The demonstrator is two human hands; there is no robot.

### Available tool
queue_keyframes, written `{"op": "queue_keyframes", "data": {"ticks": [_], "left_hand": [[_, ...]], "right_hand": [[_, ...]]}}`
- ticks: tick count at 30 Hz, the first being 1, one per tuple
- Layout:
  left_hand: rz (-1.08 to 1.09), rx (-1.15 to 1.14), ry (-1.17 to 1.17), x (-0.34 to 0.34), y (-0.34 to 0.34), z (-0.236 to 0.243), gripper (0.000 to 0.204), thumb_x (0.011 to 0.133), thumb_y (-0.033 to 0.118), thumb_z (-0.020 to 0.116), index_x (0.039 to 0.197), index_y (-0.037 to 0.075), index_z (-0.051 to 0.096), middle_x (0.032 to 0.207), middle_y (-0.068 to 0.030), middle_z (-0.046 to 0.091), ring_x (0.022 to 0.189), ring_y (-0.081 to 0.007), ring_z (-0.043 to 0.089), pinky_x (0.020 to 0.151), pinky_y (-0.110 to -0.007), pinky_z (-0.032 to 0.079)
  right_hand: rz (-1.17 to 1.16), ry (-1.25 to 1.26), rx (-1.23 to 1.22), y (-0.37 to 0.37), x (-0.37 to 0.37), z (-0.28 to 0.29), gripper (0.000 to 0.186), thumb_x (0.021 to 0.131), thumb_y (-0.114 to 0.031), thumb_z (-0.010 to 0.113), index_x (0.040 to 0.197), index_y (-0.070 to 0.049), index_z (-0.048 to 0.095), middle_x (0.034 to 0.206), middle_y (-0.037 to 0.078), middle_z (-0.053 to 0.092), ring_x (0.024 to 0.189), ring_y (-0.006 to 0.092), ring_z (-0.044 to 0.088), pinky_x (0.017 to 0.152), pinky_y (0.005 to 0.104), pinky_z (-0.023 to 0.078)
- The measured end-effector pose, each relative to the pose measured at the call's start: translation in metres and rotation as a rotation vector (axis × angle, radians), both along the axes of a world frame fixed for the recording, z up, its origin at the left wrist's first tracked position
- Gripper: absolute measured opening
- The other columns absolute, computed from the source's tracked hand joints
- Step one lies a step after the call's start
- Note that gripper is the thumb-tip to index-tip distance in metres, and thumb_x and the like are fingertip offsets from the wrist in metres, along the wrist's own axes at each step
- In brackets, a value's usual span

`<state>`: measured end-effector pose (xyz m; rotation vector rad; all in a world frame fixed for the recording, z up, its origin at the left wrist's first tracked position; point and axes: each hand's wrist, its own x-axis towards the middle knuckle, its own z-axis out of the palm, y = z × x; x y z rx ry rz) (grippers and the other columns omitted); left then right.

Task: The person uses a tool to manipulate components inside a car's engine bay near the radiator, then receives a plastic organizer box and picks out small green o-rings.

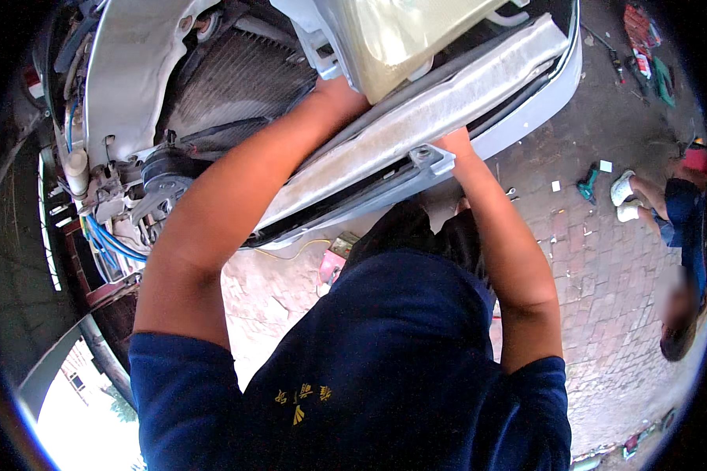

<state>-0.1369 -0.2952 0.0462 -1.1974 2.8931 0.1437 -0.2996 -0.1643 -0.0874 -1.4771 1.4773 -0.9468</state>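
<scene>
Shirt, dark blue: filling the lower middle of the frame. Left hand, upper middle: sitting at the lamp's lower left corner, its fingers passing out of sight behind the pale housing; whether they are gripping, one cannot tell. Right hand, right of centre: resting against the beam's lower edge, beside a small bracket; its fingers are hiding behind the metal, their closure likewise not to be told. Beam, one, silver, scuffed: running aslant from the centre to the upper right; judged stiff and weighty, best taken from beneath near both ends, minding thin edges. Lamp, one, yellowed lens: lying at the top middle, above the beam; judged fairly light for its bulk, rigid, its smooth lens likely slippery, its plastic corners likely brittle; best taken by the housing's solid rim with a palm under the lens, sparing any thin lugs. Bumper, pale: curving along the beam's outer side; judged springy. Radiator, finned, dusty: standing upper left; fins judged easily bent. Drill, green: lying on the paving, right. Second person, dark clothing: appearing at the far right.
</scene>
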Motion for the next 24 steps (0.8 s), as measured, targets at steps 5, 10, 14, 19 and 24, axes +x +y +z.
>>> {"op": "queue_keyframes", "data": {"ticks": [5, 10, 14, 19, 24], "left_hand": [[0.196, 0.223, -0.034, 0.011, 0.031, 0.046, 0.041, 0.098, 0.034, 0.054, 0.127, 0.008, 0.066, 0.126, -0.0238, 0.065, 0.118, -0.041, 0.062, 0.099, -0.048, 0.05], [0.07, 0.514, -0.091, 0.053, 0.061, 0.132, 0.03, 0.097, 0.012, 0.063, 0.124, 0.0, 0.064, 0.11, -0.0211, 0.072, 0.098, -0.0329, 0.072, 0.087, -0.039, 0.056], [0.31, 0.541, 0.455, 0.099, 0.123, 0.162, 0.032, 0.098, 0.017, 0.065, 0.125, -0.001, 0.064, 0.104, -0.0137, 0.073, 0.098, -0.0175, 0.069, 0.088, -0.033, 0.054], [0.196, 0.262, 0.43, 0.137, 0.172, 0.159, 0.045, 0.083, 0.02, 0.072, 0.122, -0.001, 0.068, 0.112, -0.0215, 0.069, 0.102, -0.035, 0.069, 0.091, -0.042, 0.052], [0.177, 0.114, 0.202, 0.162, 0.18, 0.15, 0.047, 0.082, 0.028, 0.074, 0.118, -0.002, 0.07, 0.115, -0.0213, 0.069, 0.1, -0.0377, 0.068, 0.089, -0.042, 0.053]], "right_hand": [[0.018, -0.014, -0.111, -0.002, -0.006, -0.016, 0.062, 0.084, -0.041, 0.074, 0.138, -0.014, 0.058, 0.139, 0.015, 0.061, 0.131, 0.0344, 0.054, 0.108, 0.0418, 0.046], [0.005, -0.185, -0.068, -0.011, -0.009, -0.023, 0.059, 0.087, -0.039, 0.073, 0.138, -0.013, 0.059, 0.137, 0.014, 0.061, 0.129, 0.0318, 0.054, 0.107, 0.0412, 0.045], [-0.001, -0.305, -0.038, -0.012, -0.018, -0.02, 0.058, 0.088, -0.038, 0.072, 0.138, -0.012, 0.059, 0.135, 0.013, 0.061, 0.127, 0.0305, 0.054, 0.105, 0.0404, 0.045], [0.022, -0.422, 0.028, -0.005, -0.025, -0.006, 0.056, 0.089, -0.037, 0.071, 0.138, -0.012, 0.059, 0.132, 0.012, 0.061, 0.124, 0.0287, 0.054, 0.103, 0.0393, 0.046], [0.048, -0.457, 0.063, -0.004, -0.028, 0.006, 0.055, 0.09, -0.035, 0.07, 0.138, -0.011, 0.059, 0.13, 0.011, 0.061, 0.121, 0.027, 0.054, 0.101, 0.0383, 0.046]]}}
